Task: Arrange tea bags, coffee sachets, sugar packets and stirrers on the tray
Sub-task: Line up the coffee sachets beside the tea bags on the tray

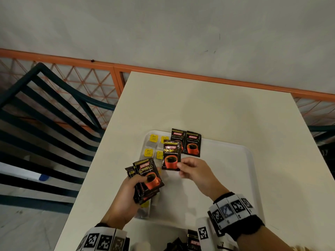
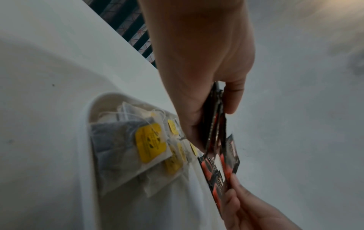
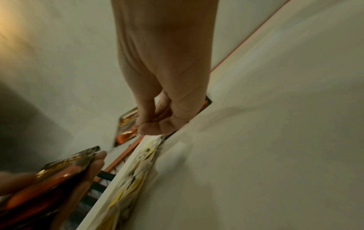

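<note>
Head view: white tray [image 1: 243,160] sits on white table [image 1: 208,105], near the table's front edge.

L hand [image 1: 125,196] grips a fanned stack of coffee sachets [image 1: 147,178] (black/orange, "KOPIKO SUPREMO" on top one), thumb over the front, fingers curled behind. Stack is held above the tray's left side, partly covering tea bags below. L wrist view confirms: sachets clamped edge-on between thumb and fingers.

R hand [image 1: 194,172] pinches a single coffee sachet [image 1: 171,155] by its lower right corner, thumb + forefinger; other fingers loosely curled. Sachet is upright-ish, lifted over the tray, overlapping in view the placed pair behind it. Whether it touches the tray: can't tell.

On tray, far edge: two coffee sachets laid side by side [image 1: 186,143], touching/slightly overlapping, tops at the rim. Left of them: tea bags w/ yellow tags [image 1: 154,145] in rows along the tray's left side; one more yellow tag shows below the L hand's stack.

Near bottom edge: more sachets [image 1: 193,241] off the tray, partly cut off.

Bkgd: dark slatted chair [image 1: 45,115] left of table, orange lattice railing [image 1: 90,78] behind. Marker bands on both wrists.
</note>
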The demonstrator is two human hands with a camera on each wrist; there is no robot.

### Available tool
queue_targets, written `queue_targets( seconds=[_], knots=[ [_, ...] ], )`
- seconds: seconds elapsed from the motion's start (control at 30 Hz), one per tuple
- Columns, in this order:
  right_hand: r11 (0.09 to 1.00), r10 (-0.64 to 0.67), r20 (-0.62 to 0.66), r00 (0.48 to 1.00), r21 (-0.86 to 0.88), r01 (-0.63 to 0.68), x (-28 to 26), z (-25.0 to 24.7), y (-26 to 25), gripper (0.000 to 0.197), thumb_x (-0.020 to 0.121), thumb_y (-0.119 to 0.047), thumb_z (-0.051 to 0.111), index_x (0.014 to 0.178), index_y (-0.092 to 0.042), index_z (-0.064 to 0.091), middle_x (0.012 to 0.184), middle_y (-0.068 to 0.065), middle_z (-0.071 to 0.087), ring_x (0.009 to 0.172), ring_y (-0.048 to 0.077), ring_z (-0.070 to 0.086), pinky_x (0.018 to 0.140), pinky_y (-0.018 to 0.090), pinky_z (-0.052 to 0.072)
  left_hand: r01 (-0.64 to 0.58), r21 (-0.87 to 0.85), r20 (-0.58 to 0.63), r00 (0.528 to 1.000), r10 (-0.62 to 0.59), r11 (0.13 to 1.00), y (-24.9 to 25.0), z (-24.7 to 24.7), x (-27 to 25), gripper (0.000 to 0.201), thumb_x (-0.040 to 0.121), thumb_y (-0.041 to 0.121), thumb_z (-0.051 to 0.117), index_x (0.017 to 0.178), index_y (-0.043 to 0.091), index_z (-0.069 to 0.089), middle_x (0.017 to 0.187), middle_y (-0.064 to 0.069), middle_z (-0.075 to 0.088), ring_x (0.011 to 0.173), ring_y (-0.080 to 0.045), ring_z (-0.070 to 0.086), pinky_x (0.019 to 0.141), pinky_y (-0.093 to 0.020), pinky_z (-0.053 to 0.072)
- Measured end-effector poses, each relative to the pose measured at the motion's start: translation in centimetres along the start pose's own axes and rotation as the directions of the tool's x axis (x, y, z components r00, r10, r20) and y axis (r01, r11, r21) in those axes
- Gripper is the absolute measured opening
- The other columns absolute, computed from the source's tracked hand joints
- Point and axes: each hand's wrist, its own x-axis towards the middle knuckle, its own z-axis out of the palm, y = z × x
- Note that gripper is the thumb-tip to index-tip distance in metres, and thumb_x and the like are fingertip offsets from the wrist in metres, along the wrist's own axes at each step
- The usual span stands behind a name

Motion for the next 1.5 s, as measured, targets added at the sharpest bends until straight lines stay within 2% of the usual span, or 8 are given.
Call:
queue_targets(
  seconds=[0.13, 0.23, 0.57, 0.87, 1.0, 1.07, 1.2, 1.5],
  knots=[
    [0.998, 0.048, -0.206, 0.977, -0.041, -0.057, 1.5, -0.5, 0.1, 0.007, 0.086, -0.007, 0.062, 0.093, -0.005, 0.065, 0.069, 0.003, 0.057, 0.058, 0.010, 0.051, 0.051, 0.019, 0.041, 0.001, -0.002, -0.025, 1.000, -0.001, 1.000, -0.2, -0.1, 0.1, 0.044, 0.075, 0.009, 0.056, 0.118, 0.003, 0.054, 0.106, -0.027, 0.064, 0.088, -0.037, 0.063, 0.070, -0.037, 0.051],
    [0.993, 0.060, -0.253, 0.966, -0.085, -0.083, 2.5, -0.4, 0.1, 0.011, 0.086, -0.009, 0.063, 0.094, -0.003, 0.065, 0.065, 0.003, 0.054, 0.055, 0.011, 0.047, 0.047, 0.019, 0.036, -0.006, 0.044, -0.001, 1.000, 0.006, 0.999, -0.2, -0.1, 0.1, 0.060, 0.056, 0.014, 0.061, 0.115, 0.002, 0.056, 0.096, -0.026, 0.066, 0.073, -0.032, 0.068, 0.056, -0.032, 0.054],
    [0.959, -0.042, -0.381, 0.924, -0.274, -0.070, 4.2, 0.3, 0.0, 0.012, 0.084, -0.016, 0.065, 0.092, -0.007, 0.065, 0.063, -0.003, 0.054, 0.054, 0.007, 0.048, 0.051, 0.015, 0.036, 0.002, 0.057, 0.071, 0.997, -0.006, 0.998, -0.3, -0.1, -0.1, 0.065, 0.057, 0.012, 0.062, 0.120, -0.002, 0.053, 0.095, -0.025, 0.067, 0.070, -0.032, 0.069, 0.054, -0.030, 0.057],
    [0.937, -0.145, -0.460, 0.876, -0.349, -0.029, 4.5, 0.6, 1.0, 0.016, 0.080, -0.016, 0.070, 0.087, -0.007, 0.058, 0.083, 0.009, 0.063, 0.076, 0.020, 0.060, 0.057, 0.011, 0.042, -0.016, 0.063, 0.053, 0.999, 0.012, 0.998, -0.5, 0.1, 0.0, 0.058, 0.060, 0.016, 0.061, 0.116, 0.000, 0.057, 0.091, -0.024, 0.069, 0.068, -0.032, 0.069, 0.055, -0.032, 0.057],
    [0.891, -0.205, -0.301, 0.931, -0.450, 0.050, 2.2, 1.4, -0.1, 0.016, 0.088, -0.026, 0.060, 0.089, -0.010, 0.059, 0.077, -0.005, 0.057, 0.068, 0.005, 0.051, 0.057, 0.009, 0.038, -0.038, 0.062, 0.046, 0.998, 0.035, 0.997, -0.5, 0.2, 0.1, 0.044, 0.070, 0.010, 0.067, 0.112, 0.005, 0.058, 0.093, -0.021, 0.070, 0.076, -0.033, 0.068, 0.057, -0.031, 0.058],
    [0.891, -0.109, -0.083, 0.991, -0.450, 0.060, 0.8, 1.9, -0.8, 0.024, 0.092, -0.036, 0.052, 0.092, -0.013, 0.061, 0.079, -0.002, 0.062, 0.063, 0.006, 0.052, 0.060, 0.016, 0.041, -0.044, 0.057, 0.032, 0.999, 0.043, 0.997, -0.3, 0.6, 0.1, 0.028, 0.082, 0.006, 0.060, 0.110, 0.009, 0.058, 0.097, -0.021, 0.068, 0.081, -0.033, 0.066, 0.055, -0.029, 0.058],
    [0.923, 0.039, 0.184, 0.982, -0.384, 0.036, -1.4, 2.1, -1.0, 0.027, 0.092, -0.035, 0.052, 0.098, -0.012, 0.063, 0.073, 0.005, 0.063, 0.055, 0.003, 0.053, 0.052, 0.014, 0.040, -0.084, 0.077, 0.026, 0.996, 0.082, 0.993, -0.2, 1.2, 0.3, 0.026, 0.083, 0.007, 0.059, 0.109, 0.012, 0.062, 0.092, -0.014, 0.072, 0.078, -0.026, 0.070, 0.056, -0.030, 0.057],
    [0.999, 0.027, 0.131, 0.991, 0.033, -0.032, -2.2, 0.1, 0.0, 0.011, 0.089, 0.000, 0.053, 0.095, 0.001, 0.062, 0.080, 0.009, 0.064, 0.063, 0.009, 0.065, 0.063, 0.017, 0.053, 0.002, -0.010, 0.070, 0.998, -0.001, 1.000, -0.6, 1.2, 0.1, 0.021, 0.089, 0.006, 0.044, 0.099, -0.001, 0.061, 0.072, -0.015, 0.069, 0.059, -0.023, 0.068, 0.048, -0.028, 0.055]
  ],
)
